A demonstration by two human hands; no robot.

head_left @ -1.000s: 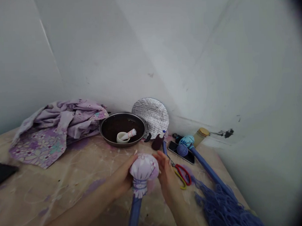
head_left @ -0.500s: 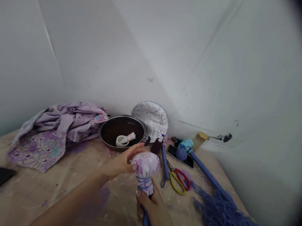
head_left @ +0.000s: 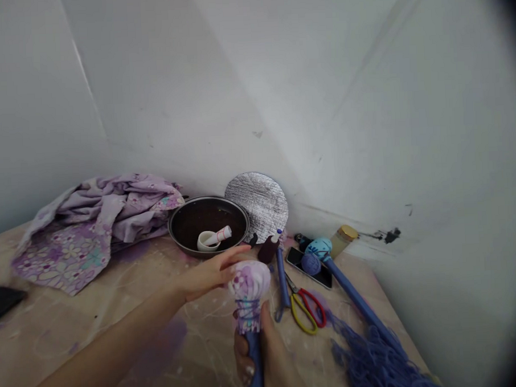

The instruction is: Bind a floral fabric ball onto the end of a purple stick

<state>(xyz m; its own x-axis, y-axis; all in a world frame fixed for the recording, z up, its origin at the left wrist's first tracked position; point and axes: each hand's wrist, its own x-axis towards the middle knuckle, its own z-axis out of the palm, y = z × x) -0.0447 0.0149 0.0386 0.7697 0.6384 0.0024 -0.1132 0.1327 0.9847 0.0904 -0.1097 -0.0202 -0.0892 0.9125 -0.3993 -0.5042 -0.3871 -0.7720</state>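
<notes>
A blue stick (head_left: 255,365) topped with a round ball wrapped in purple floral cloth (head_left: 248,280) stands upright in front of me. My right hand (head_left: 261,361) is wrapped around the stick just below the tied cloth neck. My left hand (head_left: 210,274) reaches in from the left, fingers stretched out and touching the side of the cloth ball.
Red and yellow scissors (head_left: 304,309), a second blue stick with a light blue head (head_left: 321,249), a phone (head_left: 310,268) and purple yarn (head_left: 374,359) lie to the right. A dark pan (head_left: 208,225) holding a white cup, a silver disc (head_left: 257,204) and bunched floral fabric (head_left: 92,223) sit behind.
My right hand left the side of the ball and slid down to grip the stick. My left hand opened and now rests its fingers on the ball.
</notes>
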